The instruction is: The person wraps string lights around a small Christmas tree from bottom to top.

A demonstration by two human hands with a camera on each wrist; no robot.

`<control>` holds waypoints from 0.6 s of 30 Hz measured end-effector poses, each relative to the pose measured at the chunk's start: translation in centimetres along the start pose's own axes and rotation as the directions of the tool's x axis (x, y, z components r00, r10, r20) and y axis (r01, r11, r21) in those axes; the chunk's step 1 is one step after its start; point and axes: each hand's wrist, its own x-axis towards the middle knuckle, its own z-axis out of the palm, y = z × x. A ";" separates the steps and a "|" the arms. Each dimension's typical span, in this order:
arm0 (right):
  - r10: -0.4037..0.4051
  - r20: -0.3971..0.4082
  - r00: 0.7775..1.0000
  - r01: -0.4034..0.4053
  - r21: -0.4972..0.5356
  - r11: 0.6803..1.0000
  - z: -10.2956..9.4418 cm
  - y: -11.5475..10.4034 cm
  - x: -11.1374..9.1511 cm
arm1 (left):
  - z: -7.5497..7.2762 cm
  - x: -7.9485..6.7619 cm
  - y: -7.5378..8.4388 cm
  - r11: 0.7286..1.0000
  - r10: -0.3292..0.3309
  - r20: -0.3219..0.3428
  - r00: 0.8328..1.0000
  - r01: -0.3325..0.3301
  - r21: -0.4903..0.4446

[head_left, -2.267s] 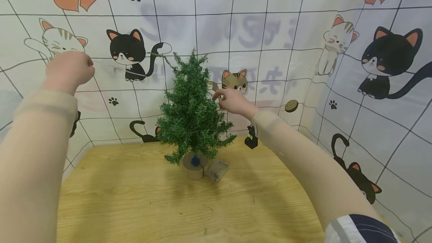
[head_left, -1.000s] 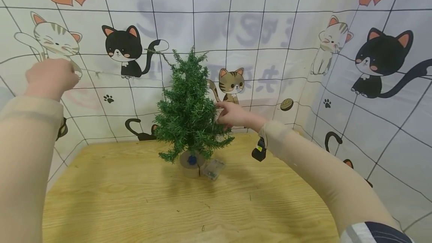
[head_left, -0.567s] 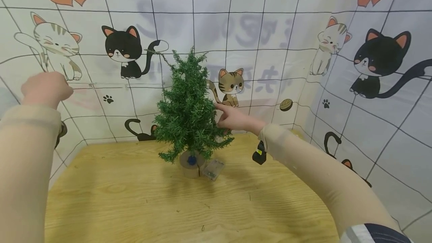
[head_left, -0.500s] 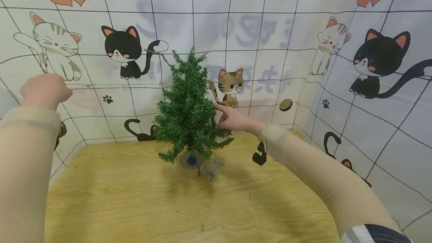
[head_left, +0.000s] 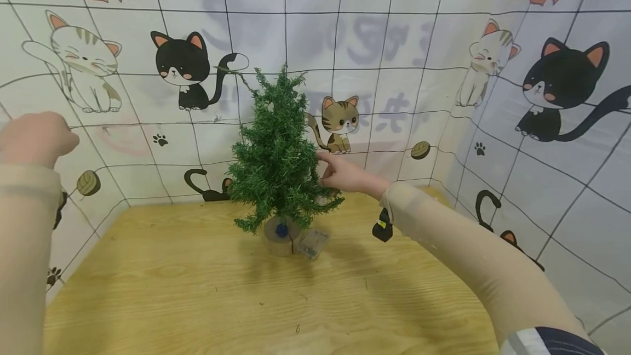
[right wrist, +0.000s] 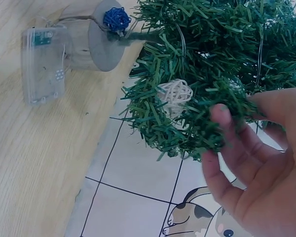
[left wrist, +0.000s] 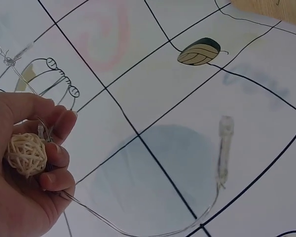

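Observation:
A small artificial Christmas tree (head_left: 278,152) stands upright on the table in a round base (head_left: 278,245). Far to its left, my left hand (head_left: 36,136) is raised. The left wrist view shows that hand's fingers curled round a thin clear wire, with a beige wicker ball (left wrist: 27,154) against the palm; a clear bulb (left wrist: 226,148) dangles from the string lights. At the tree's right side, my right hand (head_left: 345,173) pinches a green branch (right wrist: 227,111) between thumb and fingers. A white wicker ball (right wrist: 176,95) nestles among nearby branches.
Beside the base lies a clear battery box (head_left: 313,244), and a blue wicker ball (head_left: 282,229) sits at the trunk's foot. Cat-printed cloth (head_left: 384,70) hangs behind the wooden table (head_left: 197,289). A black device (head_left: 382,227) hangs under my right wrist.
My left hand has moved left and down, away from the tree, with the string lights. My right hand went lower on the tree's right side earlier, then stayed there.

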 end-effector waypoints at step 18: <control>-0.072 -0.326 0.943 0.069 -0.021 0.997 -2.3 -2.5 -0.6 | -4.9 -2.2 0.4 0.993 0.088 -0.022 0.996 -0.086 0.084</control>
